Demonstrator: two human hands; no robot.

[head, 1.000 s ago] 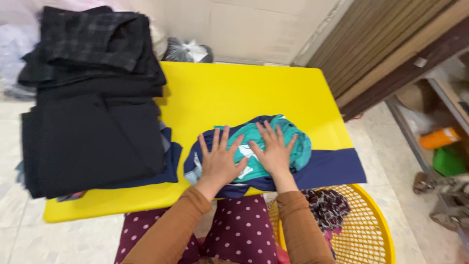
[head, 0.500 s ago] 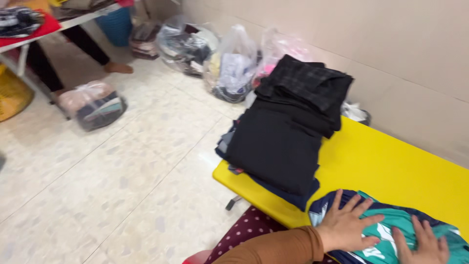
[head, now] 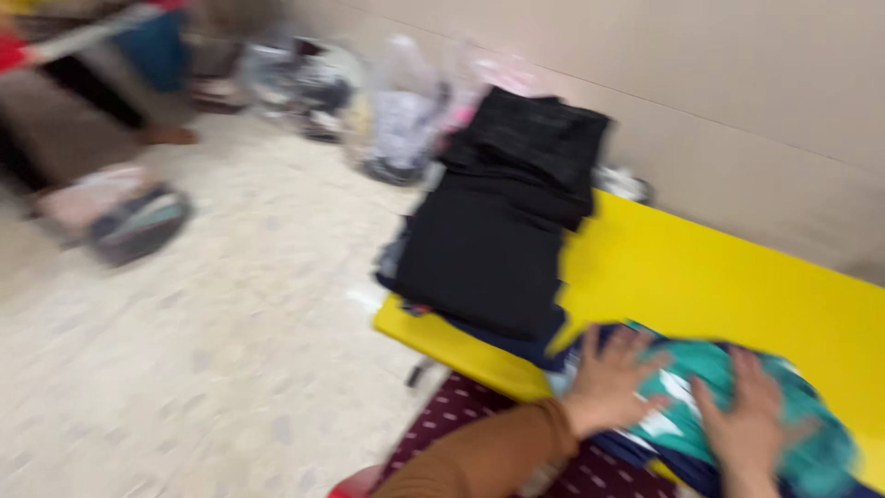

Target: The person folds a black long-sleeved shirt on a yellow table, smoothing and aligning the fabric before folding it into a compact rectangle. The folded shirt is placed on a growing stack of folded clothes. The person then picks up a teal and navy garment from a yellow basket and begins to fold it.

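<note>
head view: left hand (head: 613, 383) and right hand (head: 751, 420) flat, fingers spread, pressing teal garment (head: 737, 387) on yellow table (head: 701, 277); plastic bags (head: 396, 120) hold clothes, blurred.

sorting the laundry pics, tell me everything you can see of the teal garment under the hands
The teal garment looks like soft cloth, teal green with white patches, bunched into a rounded folded bundle. It lies flat at the near edge of the yellow table, on top of a dark navy cloth. The left hand and the right hand both press on it, palms down, fingers spread. Motion blur hides its pattern and seams.
</note>
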